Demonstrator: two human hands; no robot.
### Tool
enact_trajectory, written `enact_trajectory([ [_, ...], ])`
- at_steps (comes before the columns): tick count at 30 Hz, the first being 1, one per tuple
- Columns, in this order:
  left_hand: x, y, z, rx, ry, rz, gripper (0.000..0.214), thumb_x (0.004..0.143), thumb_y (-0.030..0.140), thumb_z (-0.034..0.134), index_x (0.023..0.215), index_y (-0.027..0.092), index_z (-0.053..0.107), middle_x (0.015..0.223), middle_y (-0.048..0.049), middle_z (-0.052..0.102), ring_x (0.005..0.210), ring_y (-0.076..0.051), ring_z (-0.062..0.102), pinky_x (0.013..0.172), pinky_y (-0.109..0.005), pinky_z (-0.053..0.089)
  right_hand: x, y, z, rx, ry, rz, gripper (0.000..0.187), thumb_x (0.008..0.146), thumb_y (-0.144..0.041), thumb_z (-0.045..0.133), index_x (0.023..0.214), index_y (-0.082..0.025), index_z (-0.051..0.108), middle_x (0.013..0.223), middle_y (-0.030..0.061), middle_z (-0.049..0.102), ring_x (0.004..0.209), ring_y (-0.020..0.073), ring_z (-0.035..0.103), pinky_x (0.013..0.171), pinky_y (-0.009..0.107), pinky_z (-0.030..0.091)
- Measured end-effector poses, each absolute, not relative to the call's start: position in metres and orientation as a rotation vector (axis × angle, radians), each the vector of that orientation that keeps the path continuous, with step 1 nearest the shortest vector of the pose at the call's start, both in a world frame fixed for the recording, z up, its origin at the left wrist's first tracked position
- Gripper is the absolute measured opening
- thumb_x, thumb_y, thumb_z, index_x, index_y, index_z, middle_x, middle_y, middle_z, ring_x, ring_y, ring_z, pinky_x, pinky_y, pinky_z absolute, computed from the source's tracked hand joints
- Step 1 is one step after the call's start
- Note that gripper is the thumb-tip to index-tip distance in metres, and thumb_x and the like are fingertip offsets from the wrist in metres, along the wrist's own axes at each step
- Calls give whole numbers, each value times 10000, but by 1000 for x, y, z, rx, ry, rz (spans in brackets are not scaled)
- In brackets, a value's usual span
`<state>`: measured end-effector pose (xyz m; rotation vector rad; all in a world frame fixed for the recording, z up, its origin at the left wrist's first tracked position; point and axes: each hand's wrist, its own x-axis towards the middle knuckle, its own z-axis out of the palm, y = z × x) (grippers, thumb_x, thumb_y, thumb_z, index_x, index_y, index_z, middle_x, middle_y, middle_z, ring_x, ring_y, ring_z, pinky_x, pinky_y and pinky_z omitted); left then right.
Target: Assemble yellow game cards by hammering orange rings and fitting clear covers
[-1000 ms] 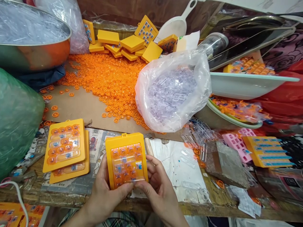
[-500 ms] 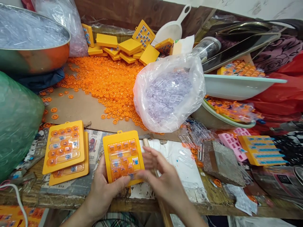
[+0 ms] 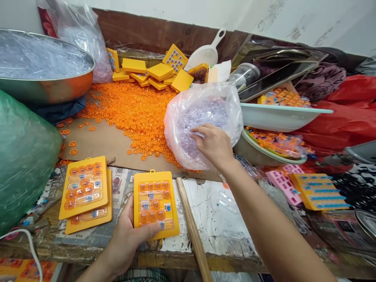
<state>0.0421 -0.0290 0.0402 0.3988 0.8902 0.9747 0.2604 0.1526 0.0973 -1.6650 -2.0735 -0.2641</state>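
My left hand [image 3: 129, 231] grips the lower left side of a yellow puzzle board [image 3: 172, 184], thumb across its front face. Rows of orange rings and clear oblong covers sit in the board, some with small blue pieces beneath, and one slot at the right shows a white and blue piece without a ring. My right hand [image 3: 213, 143] is over a plastic bag [image 3: 173, 150] of clear oblong covers [image 3: 188, 121], its fingers bent and slightly apart at the covers. Nothing shows between those fingers. Two similar filled boards [image 3: 101, 168] lie stacked on the left.
Loose orange rings [image 3: 132, 113] spread over cardboard behind the boards. A metal bowl [image 3: 67, 84] of clear pieces and a green bag [image 3: 26, 156] stand left. A wooden stick [image 3: 190, 219] lies beside the held board. Basins [image 3: 273, 117] are stacked right; yellow boards [image 3: 160, 71] are piled behind.
My right hand has left the held board and moved up and forward to the bag of clear covers. My left hand still holds the board. The camera view has shifted slightly.
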Motion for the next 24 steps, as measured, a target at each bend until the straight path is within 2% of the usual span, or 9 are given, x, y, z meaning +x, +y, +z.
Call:
enact_trajectory([
  [2,40,-28,40,376,872,979,739,615,168,810,1240,164,415,1125,-139,684,1000,-287,663,928,-413,500,262,141,104,-1618,-1997,-293,103,820,-227,635,831,-176,725,931,74,694,839,220,656,711,334,501],
  [5,39,-28,40,350,856,994,781,610,173,813,1268,175,393,1126,-136,683,1013,-293,655,922,-419,500,255,102,113,-1522,-1861,-264,161,866,-255,598,972,-186,697,869,56,685,813,186,649,757,331,516],
  [8,41,-29,40,369,881,1013,721,608,198,821,1221,168,443,1134,-140,680,1005,-293,658,894,-406,516,236,44,105,-1323,-1699,495,346,799,-211,682,1135,-255,611,776,-13,669,674,135,658,653,257,555],
  [9,42,-29,40,394,894,1031,684,615,213,819,1194,161,460,1129,-142,682,995,-289,661,881,-395,523,229,26,99,-1267,-1689,731,327,776,-200,704,1086,-265,622,766,-20,676,658,130,663,629,240,561],
  [11,44,-31,41,459,923,1077,628,634,238,810,1157,154,474,1117,-144,685,976,-281,667,856,-369,535,219,-3,84,-1237,-1620,916,238,739,-196,738,962,-251,675,752,-13,660,613,118,640,567,211,549],
  [17,48,-42,42,642,1131,1086,570,652,250,791,1110,179,458,1060,-107,694,924,-241,678,817,-315,552,210,-24,61,-1275,-1406,955,155,700,-215,771,848,-226,725,684,0,654,587,126,605,542,220,530],
  [24,55,-58,26,650,1245,1176,595,654,265,794,1145,217,461,1043,-75,688,906,-236,674,800,-299,543,203,-31,45,-1249,-1326,925,127,711,-239,768,826,-230,715,792,22,580,618,119,567,545,237,513],
])
